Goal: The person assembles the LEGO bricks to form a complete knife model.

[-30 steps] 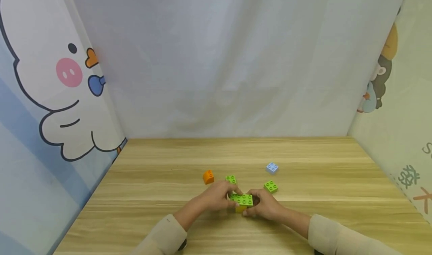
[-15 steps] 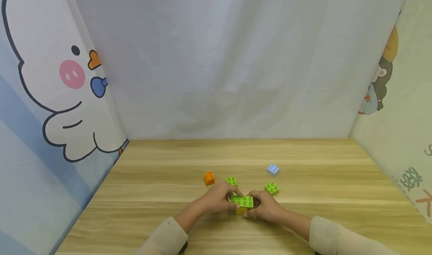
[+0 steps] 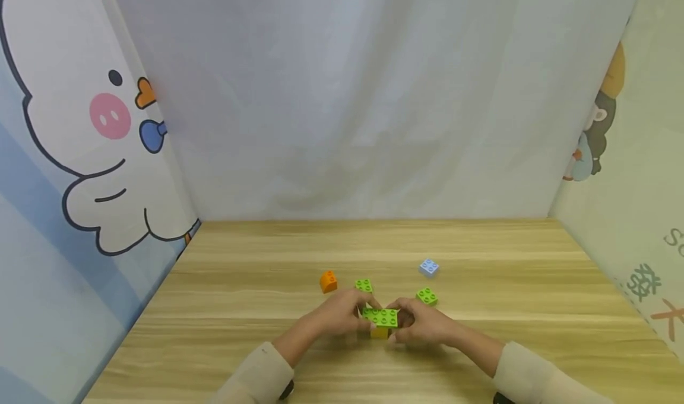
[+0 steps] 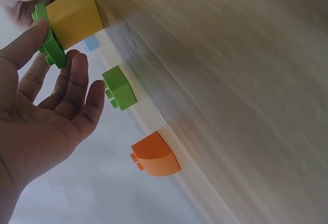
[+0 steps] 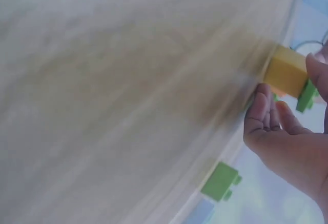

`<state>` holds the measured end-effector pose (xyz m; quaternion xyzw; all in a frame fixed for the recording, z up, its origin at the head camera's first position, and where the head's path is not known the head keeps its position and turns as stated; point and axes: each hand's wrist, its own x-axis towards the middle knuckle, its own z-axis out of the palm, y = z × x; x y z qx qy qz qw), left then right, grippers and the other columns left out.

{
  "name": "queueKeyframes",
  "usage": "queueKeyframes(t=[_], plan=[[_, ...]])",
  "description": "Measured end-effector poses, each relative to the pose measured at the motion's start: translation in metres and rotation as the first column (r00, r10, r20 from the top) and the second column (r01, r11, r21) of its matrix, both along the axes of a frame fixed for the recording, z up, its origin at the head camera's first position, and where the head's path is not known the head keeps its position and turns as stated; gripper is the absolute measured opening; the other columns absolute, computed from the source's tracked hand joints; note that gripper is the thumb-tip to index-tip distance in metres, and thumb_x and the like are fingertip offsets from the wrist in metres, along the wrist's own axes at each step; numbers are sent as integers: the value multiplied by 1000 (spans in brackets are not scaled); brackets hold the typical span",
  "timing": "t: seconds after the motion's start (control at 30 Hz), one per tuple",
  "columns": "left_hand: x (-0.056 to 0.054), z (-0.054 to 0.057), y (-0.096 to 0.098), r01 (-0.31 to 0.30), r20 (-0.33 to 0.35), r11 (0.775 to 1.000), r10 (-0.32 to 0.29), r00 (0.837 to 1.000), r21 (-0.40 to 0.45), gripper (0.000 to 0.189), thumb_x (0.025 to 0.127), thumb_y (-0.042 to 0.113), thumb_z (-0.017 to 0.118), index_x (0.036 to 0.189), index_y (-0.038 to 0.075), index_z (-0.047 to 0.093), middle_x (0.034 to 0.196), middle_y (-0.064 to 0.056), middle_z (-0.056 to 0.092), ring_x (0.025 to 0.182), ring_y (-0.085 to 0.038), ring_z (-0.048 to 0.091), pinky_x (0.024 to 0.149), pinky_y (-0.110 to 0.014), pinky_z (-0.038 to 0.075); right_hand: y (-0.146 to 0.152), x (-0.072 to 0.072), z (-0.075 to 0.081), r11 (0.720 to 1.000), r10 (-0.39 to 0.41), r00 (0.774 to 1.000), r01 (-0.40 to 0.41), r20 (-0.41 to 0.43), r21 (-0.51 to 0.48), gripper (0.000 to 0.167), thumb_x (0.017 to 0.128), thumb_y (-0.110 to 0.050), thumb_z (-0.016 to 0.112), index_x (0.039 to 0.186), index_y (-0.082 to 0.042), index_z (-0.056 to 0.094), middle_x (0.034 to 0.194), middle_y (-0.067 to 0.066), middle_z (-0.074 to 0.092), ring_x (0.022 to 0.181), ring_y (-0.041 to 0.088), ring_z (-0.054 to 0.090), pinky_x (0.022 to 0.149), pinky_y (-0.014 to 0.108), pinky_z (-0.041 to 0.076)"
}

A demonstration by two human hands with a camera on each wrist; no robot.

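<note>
Long green brick [image 3: 385, 318] sits pinched in left hand [image 3: 341, 313], beside free, loose-fingered right hand [image 3: 426, 323].

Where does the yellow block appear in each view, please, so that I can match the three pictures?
Head: low in the picture, just right of centre; the yellow block is partly hidden.
Left wrist: near the upper left corner.
Right wrist: near the right edge, above mid-height.
Shared landmark: the long green block above it, in all three views.
</note>
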<state>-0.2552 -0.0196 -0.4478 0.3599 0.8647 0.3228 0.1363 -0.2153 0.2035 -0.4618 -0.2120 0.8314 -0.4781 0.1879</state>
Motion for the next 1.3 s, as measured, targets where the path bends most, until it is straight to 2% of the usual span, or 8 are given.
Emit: queueKeyframes(t=[0.17,0.4,0.57,0.77,1.07,1.3], plan=[[0,4,-2,14,9,1000,-14,1000,3,28,76,18,78,102,15,68,87,2,60,76,-9,55,62,-22,46,8,4,5,1000,-28,999,28,24,0,60,82,-19,72,127,9,44,101,11,57,92,25,57,78,43,49],[-1,6,-2,13,6,1000,-13,1000,7,25,76,19,78,99,15,67,88,0,61,76,-9,55,62,-22,46,14,5,7,998,-56,998,56,10,-27,59,82,-18,72,127,9,44,103,12,59,92,27,59,78,43,49],[-1,6,-3,10,18,1000,-11,1000,15,25,76,19,78,98,15,67,86,0,61,74,-8,54,62,-23,46,18,8,11,999,-48,999,48,11,-14,58,83,-17,72,127,9,44,106,15,57,93,28,58,78,44,49],[-1,5,-2,4,20,1000,-4,1000,17,26,75,20,79,97,15,66,89,-2,63,76,-9,56,65,-23,46,28,11,16,1000,-22,999,23,38,-3,58,84,-16,70,131,8,43,113,19,56,100,37,56,81,45,49],[-2,2,0,-43,75,997,39,996,61,27,70,17,82,92,15,67,82,7,61,76,-9,54,67,-24,45,42,9,18,1000,6,1000,-6,2,-26,55,86,-13,68,129,11,45,117,25,54,105,39,54,82,41,49],[-2,-1,-4,-67,113,990,54,992,121,28,69,16,83,91,13,66,85,7,62,75,-9,54,67,-24,46,48,11,24,999,-31,998,30,-63,-21,54,85,-16,69,128,10,47,115,25,55,98,33,57,81,40,49]])
